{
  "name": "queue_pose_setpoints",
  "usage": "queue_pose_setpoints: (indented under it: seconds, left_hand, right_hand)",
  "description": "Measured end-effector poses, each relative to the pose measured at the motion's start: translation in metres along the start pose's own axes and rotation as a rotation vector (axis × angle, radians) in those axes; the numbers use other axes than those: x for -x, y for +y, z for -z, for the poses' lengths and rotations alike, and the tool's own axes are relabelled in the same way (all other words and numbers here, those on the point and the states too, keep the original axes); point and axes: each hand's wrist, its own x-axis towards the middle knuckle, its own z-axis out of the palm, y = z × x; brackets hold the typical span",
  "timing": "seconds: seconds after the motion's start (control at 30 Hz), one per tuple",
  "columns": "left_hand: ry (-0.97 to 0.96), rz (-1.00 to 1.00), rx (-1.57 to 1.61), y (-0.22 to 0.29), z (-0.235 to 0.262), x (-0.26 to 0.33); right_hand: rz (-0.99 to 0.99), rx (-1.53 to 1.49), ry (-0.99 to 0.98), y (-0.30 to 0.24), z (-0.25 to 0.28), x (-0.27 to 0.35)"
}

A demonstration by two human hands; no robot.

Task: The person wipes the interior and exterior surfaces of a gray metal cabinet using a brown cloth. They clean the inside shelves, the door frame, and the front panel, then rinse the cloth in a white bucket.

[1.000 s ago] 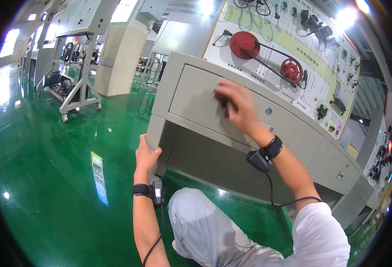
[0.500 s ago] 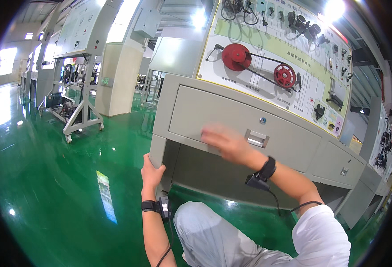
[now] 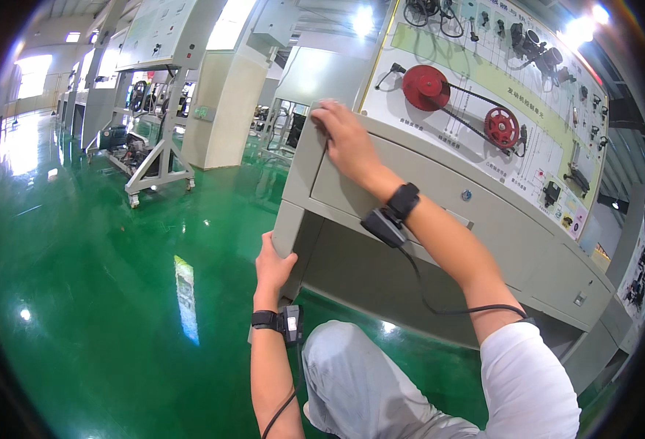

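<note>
A grey metal desk [image 3: 381, 172] with drawers stands tilted across the view in front of me. Low on its left side, my left hand [image 3: 272, 269] is wrapped round the front leg [image 3: 286, 225], thumb on the inner side. Higher up, my right hand [image 3: 348, 146] hooks bent fingers over the desk's top left corner; the fingertips are partly hidden behind the edge. Between the right forearm and the board are the drawer's round lock [image 3: 467, 195] and a recessed handle [image 3: 458, 218], partly covered by the arm. Black straps with small cabled devices sit on both wrists.
A display board [image 3: 476, 95] with red pulleys, a belt and several engine parts rises from the desk. Further left stand a wheeled frame [image 3: 163, 164] carrying a machine and a beige pillar [image 3: 224, 124]. The floor [image 3: 117, 293] is glossy green. My bent knee [image 3: 341, 358] is below the desk.
My right hand has moved up and left from the drawer front to the desk's top left corner. My left hand keeps its grip on the leg. The view has shifted slightly.
</note>
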Motion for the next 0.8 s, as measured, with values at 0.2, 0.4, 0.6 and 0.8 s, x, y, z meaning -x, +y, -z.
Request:
queue_pose_setpoints:
  seconds: [0.2, 0.4, 0.6, 0.8]
  left_hand:
    - [0.000, 0.023, -0.015, 0.001, 0.027, 0.008]
    - [0.010, 0.002, 0.011, -0.016, 0.050, -0.004]
    - [0.030, -0.022, 0.063, -0.049, 0.054, -0.018]
    - [0.001, -0.009, 0.066, -0.077, 0.067, -0.009]
  right_hand:
    - [0.215, -0.205, -0.336, -0.053, -0.055, 0.033]
    - [0.312, -0.428, -0.576, -0.078, -0.042, 0.001]
    - [0.096, -0.034, -0.134, -0.015, -0.057, -0.078]
    - [0.343, -0.125, -0.492, -0.076, -0.108, 0.011]
